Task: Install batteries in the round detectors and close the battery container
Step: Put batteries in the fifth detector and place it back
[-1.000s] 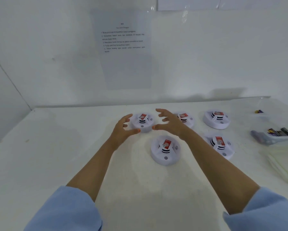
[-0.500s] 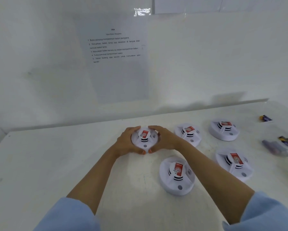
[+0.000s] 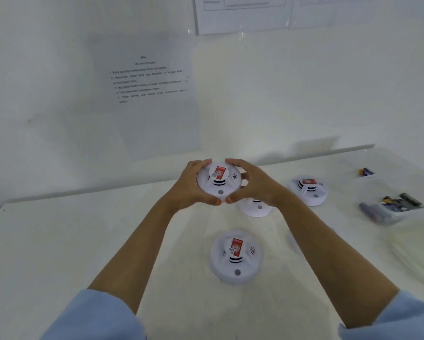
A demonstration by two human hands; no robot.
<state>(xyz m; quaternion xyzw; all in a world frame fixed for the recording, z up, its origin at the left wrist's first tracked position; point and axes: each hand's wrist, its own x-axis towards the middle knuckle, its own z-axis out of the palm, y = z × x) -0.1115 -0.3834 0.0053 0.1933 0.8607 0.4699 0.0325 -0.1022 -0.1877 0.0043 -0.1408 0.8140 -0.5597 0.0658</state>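
Two hands: we grip one detector (image 3: 219, 182) together, now lifted off the table (image 3: 71, 241); half a second ago it sat there.
Left hand (image 3: 188, 190): curled round its left rim, thumb at the near edge.
Right hand (image 3: 255, 187): curled round the right rim, thumbs almost meeting.
Other detectors: near detector (image 3: 235, 256) before us, middle detector (image 3: 255, 211) partly behind the right wrist, right detector (image 3: 309, 191) beyond; all on the table.
Battery tray (image 3: 389, 212): far right, untouched.
Meaning: sticker side up, so we likely flip it next to reach the battery cover.
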